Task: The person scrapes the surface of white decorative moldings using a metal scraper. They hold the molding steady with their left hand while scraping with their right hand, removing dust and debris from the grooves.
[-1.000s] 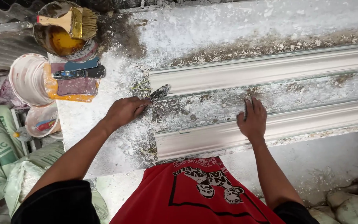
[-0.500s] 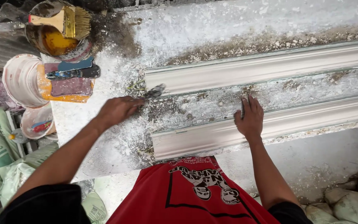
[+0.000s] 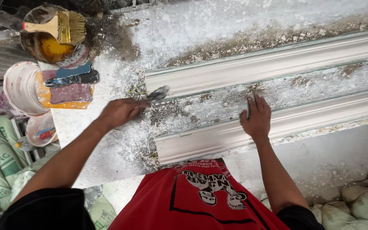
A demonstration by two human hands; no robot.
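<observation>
My left hand (image 3: 118, 112) is clenched around the handle of a small plaster-caked scraping tool (image 3: 156, 94), its grey blade tip resting at the near end of the long white moulded plaster cornice mould (image 3: 277, 91) that lies flat across the dusty white surface (image 3: 107, 140). The tool looks light and stiff; crusted as it is, I judge the handle gives a rough, sure hold, and gripping close behind the blade keeps the tip steady. My right hand (image 3: 256, 119) lies palm down on the trough between the two raised white ridges of the mould, fingers spread, with something thin and dark under the forefinger; I cannot tell whether I am grasping it or only pressing on it. The mould seems heavy and rigid but brittle at its edges, so I would take it from beneath along the long sides rather than by the ends. To my left stand a rusty tin of amber liquid (image 3: 47, 44) with a wooden-handled yellow brush (image 3: 60, 26) across it, and a white plastic bucket (image 3: 20, 87).
</observation>
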